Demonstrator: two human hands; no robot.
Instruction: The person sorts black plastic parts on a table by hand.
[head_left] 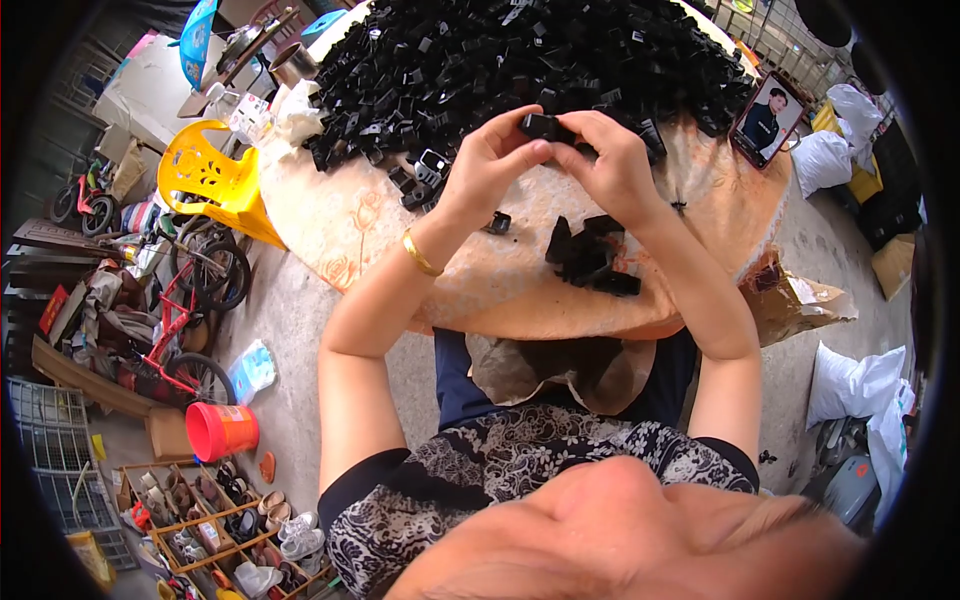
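Observation:
Above the table, near the front of a large heap of black plastic parts (440, 70), both my hands meet on one small black plastic part (541, 127). The fingers of my left hand (492, 160) pinch it from the left; a gold bangle circles that wrist. From the other side my right hand (612, 160) grips the same part, its thumb close to the left thumb. Fingers cover much of the part, so its exact shape is hidden. Several loose black parts (592, 258) lie together below my right hand, and a single black piece (499, 223) lies below my left.
A patterned orange cloth covers the round table (340, 225). A tablet showing a person (768, 120) stands at its right edge. On the left are a yellow chair (215, 180), a red bicycle (180, 330) and a red bucket (222, 431). White sacks (850, 385) sit on the right.

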